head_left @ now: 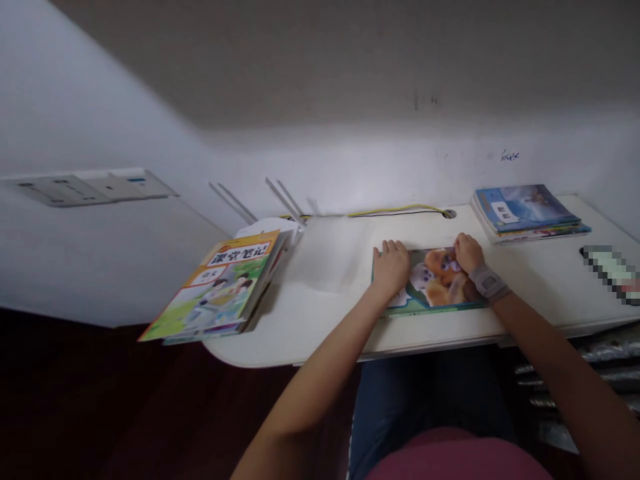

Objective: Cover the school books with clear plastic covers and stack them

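A thin picture book [437, 280] with two furry animals on its cover lies flat on the white desk in front of me. At its far left corner rests my left hand [391, 270], the fingers bent over the far edge. My right hand [469, 253] is closed at the far right corner, with a grey band on that wrist. Both hands touch the book and cover parts of its cover. The fingertips are hidden from view.
To the left, a stack of books [215, 287] overhangs the edge of the desk [280, 343]. Behind it stands a white router [270, 225] with antennas. Another book stack [530, 207] sits at the back right, near a blurred phone [613, 270]. A yellow cable [390, 211] runs along the wall.
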{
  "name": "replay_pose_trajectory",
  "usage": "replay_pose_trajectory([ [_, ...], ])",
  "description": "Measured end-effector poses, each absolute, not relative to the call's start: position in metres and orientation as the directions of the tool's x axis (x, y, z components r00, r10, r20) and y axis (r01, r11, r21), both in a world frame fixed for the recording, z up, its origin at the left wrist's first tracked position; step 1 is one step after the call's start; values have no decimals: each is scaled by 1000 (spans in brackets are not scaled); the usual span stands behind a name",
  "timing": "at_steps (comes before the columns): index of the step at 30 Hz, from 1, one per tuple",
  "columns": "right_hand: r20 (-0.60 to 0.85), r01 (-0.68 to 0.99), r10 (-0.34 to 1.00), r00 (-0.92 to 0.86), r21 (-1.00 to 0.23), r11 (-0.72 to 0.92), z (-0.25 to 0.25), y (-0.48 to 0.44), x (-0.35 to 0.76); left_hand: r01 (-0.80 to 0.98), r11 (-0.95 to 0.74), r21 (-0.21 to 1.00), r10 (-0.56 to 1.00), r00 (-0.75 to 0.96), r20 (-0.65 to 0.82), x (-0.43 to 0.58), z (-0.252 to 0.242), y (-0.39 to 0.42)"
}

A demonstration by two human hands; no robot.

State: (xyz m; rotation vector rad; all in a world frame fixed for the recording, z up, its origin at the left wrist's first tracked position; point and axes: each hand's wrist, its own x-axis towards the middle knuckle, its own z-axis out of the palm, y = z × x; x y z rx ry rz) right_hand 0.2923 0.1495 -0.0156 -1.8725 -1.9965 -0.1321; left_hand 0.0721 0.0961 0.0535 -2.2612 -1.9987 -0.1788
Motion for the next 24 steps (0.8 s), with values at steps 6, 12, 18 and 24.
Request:
replay_pose_trajectory([
  [6, 374, 957, 927, -24, -259, 130, -17, 153, 303, 998, -55, 20, 992, 52, 117, 85, 5, 85],
  [12, 430, 933, 899, -84, -283, 223, 7, 142, 294, 999, -42, 30, 988, 37, 147, 82, -5, 86],
  [18, 326, 781, 769, -550, -127, 612, -7, 91, 212, 993, -112, 27, 986, 108, 124, 72, -5, 84],
  [24, 190, 909, 890, -414, 29, 416, -11, 101, 287, 990, -94, 100, 994, 89, 56, 51, -2, 83],
])
